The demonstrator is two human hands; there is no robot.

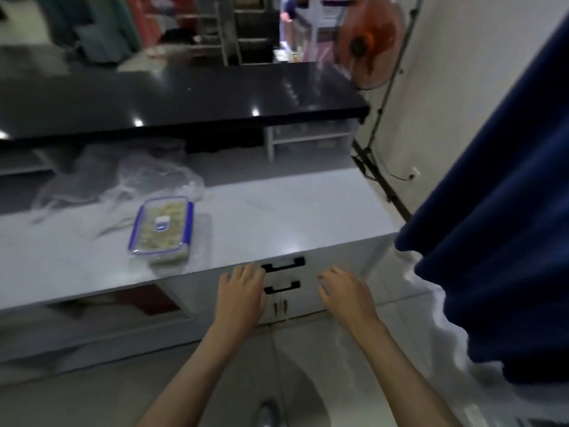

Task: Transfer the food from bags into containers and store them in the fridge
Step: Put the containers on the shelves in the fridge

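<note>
A clear rectangular container [162,231] with a blue-rimmed lid, filled with pale food, lies closed on the white counter [277,211]. Behind it lie crumpled, see-through plastic bags [129,177]. My left hand [241,289] and my right hand [345,291] hang in the air in front of the counter's edge, fingers relaxed and holding nothing. Both hands are to the right of the container and apart from it. No fridge is in view.
Two black drawer handles [283,274] sit on the cabinet front between my hands. A black raised countertop [184,97] runs behind the white one. An orange fan [368,41] stands at the back right. A dark blue curtain [498,211] hangs at the right.
</note>
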